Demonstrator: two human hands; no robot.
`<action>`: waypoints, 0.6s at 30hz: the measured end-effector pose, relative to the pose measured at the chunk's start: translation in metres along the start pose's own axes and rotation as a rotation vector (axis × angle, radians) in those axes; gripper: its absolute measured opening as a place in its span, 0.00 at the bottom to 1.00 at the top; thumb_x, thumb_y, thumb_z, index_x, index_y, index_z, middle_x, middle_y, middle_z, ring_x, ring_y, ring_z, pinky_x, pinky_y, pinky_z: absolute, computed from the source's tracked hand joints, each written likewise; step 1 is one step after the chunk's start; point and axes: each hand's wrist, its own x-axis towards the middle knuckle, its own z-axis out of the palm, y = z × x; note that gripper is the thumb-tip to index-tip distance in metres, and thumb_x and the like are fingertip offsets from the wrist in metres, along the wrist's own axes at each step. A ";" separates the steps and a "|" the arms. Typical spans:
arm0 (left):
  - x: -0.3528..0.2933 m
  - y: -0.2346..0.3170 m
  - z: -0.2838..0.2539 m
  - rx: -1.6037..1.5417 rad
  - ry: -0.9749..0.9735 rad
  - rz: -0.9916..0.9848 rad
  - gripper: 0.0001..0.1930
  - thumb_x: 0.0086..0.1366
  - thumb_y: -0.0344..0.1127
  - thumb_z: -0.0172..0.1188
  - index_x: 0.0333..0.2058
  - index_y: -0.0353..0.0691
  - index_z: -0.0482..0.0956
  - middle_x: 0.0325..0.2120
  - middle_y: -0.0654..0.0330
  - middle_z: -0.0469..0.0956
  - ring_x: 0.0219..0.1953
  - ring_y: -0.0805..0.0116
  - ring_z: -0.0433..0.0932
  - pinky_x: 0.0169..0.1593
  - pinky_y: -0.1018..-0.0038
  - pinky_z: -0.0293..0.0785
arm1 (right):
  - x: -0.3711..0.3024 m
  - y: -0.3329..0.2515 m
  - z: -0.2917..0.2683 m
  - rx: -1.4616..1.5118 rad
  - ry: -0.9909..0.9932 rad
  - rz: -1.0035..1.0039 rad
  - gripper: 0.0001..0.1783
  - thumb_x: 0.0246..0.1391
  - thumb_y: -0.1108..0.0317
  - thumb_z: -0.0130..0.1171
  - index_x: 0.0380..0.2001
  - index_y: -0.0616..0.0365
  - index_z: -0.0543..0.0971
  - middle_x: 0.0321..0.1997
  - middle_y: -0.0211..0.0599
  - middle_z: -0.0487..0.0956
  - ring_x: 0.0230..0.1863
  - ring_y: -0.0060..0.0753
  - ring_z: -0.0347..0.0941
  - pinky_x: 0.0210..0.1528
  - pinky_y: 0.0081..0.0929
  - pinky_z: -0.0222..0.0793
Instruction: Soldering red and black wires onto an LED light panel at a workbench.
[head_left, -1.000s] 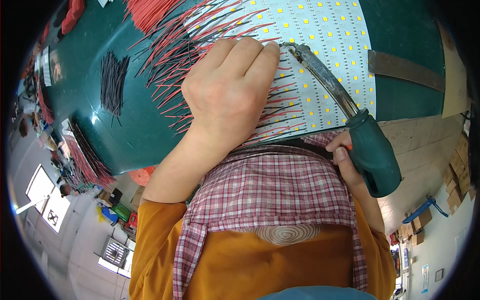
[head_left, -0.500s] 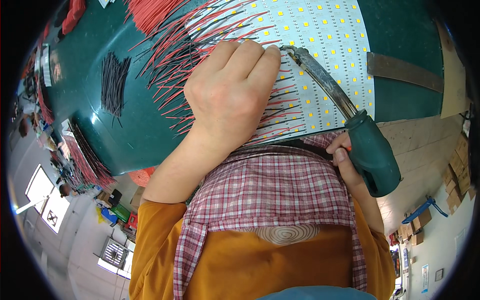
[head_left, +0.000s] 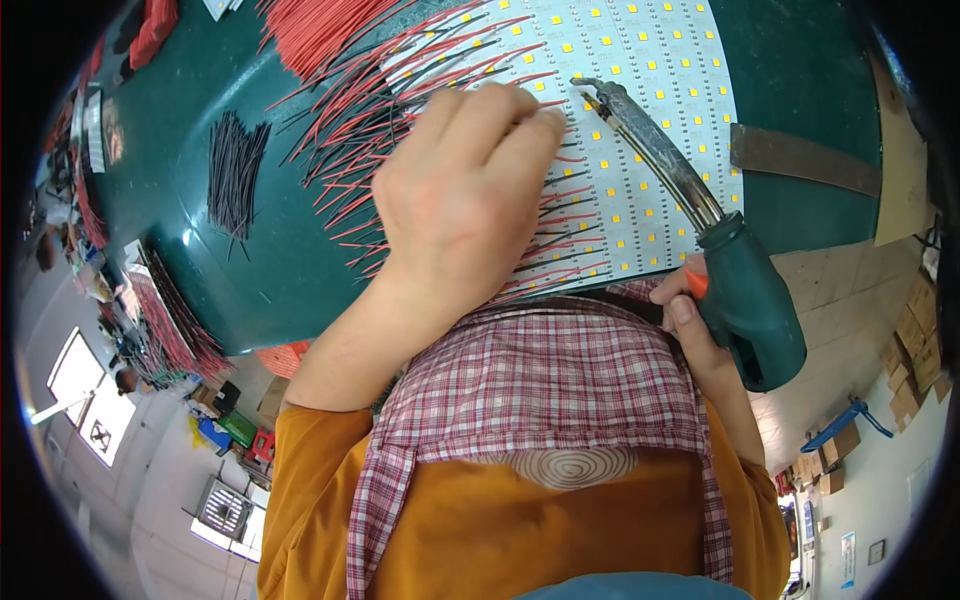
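Note:
A white LED board [head_left: 640,130] with rows of yellow chips lies on the green table. Red and black wires [head_left: 350,150] stick out leftward from its left part. Over these wires is my left hand [head_left: 465,190], closed, with its fingertips pinched above the board. What they hold, if anything, is hidden under the fingers. My right hand [head_left: 690,310] grips a soldering iron [head_left: 755,300] by its green handle, with a finger by the orange trigger. The metal shaft slants up and left across the board, and its bent tip is just beyond my left fingertips.
Left of the board lies a bundle of black wires [head_left: 236,175]; a heap of red wires [head_left: 320,30] is at the far edge. A flat metal strip [head_left: 805,160] lies at the board's right. More wires [head_left: 170,315] hang at the table's left edge. Cardboard boxes [head_left: 915,340] stand far right.
My left fingertips have drawn back slightly from the iron's tip, toward me. The iron's tip has shifted a little up and right over the board.

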 end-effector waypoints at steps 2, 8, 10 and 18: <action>0.006 0.002 -0.008 -0.043 -0.047 -0.116 0.10 0.48 0.22 0.63 0.31 0.41 0.81 0.25 0.63 0.76 0.28 0.66 0.76 0.30 0.75 0.72 | 0.001 -0.004 0.000 -0.013 -0.010 0.043 0.03 0.53 0.77 0.55 0.31 0.61 0.77 0.31 0.34 0.77 0.34 0.26 0.73 0.37 0.23 0.69; 0.005 0.000 0.002 0.079 -0.035 -0.097 0.12 0.45 0.22 0.62 0.30 0.44 0.81 0.25 0.64 0.76 0.27 0.66 0.75 0.30 0.74 0.71 | 0.002 -0.006 0.002 -0.074 -0.019 0.063 0.04 0.51 0.78 0.56 0.31 0.61 0.77 0.29 0.34 0.78 0.34 0.28 0.75 0.38 0.25 0.71; 0.005 0.001 0.001 0.094 -0.032 -0.101 0.13 0.45 0.21 0.62 0.31 0.44 0.81 0.25 0.65 0.76 0.27 0.67 0.74 0.30 0.74 0.71 | 0.001 -0.005 0.002 -0.007 0.005 0.077 0.05 0.50 0.79 0.56 0.31 0.61 0.77 0.28 0.34 0.79 0.34 0.28 0.75 0.37 0.26 0.71; 0.004 0.003 0.001 0.095 -0.073 -0.105 0.12 0.44 0.23 0.62 0.31 0.43 0.81 0.26 0.65 0.76 0.28 0.66 0.74 0.30 0.73 0.71 | -0.002 0.000 0.001 -0.141 -0.033 0.070 0.04 0.51 0.78 0.55 0.32 0.63 0.76 0.29 0.35 0.78 0.28 0.26 0.74 0.33 0.23 0.69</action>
